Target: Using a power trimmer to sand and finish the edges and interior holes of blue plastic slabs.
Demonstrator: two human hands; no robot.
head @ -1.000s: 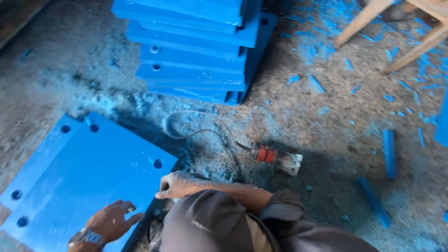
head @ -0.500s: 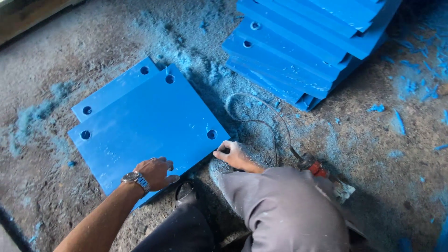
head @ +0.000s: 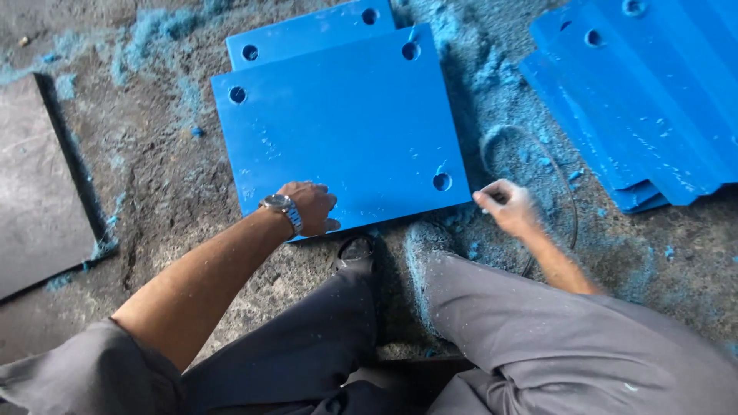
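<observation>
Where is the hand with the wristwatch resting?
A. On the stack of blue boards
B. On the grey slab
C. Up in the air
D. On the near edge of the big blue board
D: the left hand, with the wristwatch, lies flat on the near edge of the blue board.

You're looking down at a rough grey concrete floor [head: 154,192] dusted with blue shavings [head: 146,31]; a dark flat slab [head: 38,184] lies at its left edge.

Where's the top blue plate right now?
In the head view, the top blue plate lies centre-frame on a second plate, left hand on its near edge, left of the stacked plates.
</observation>
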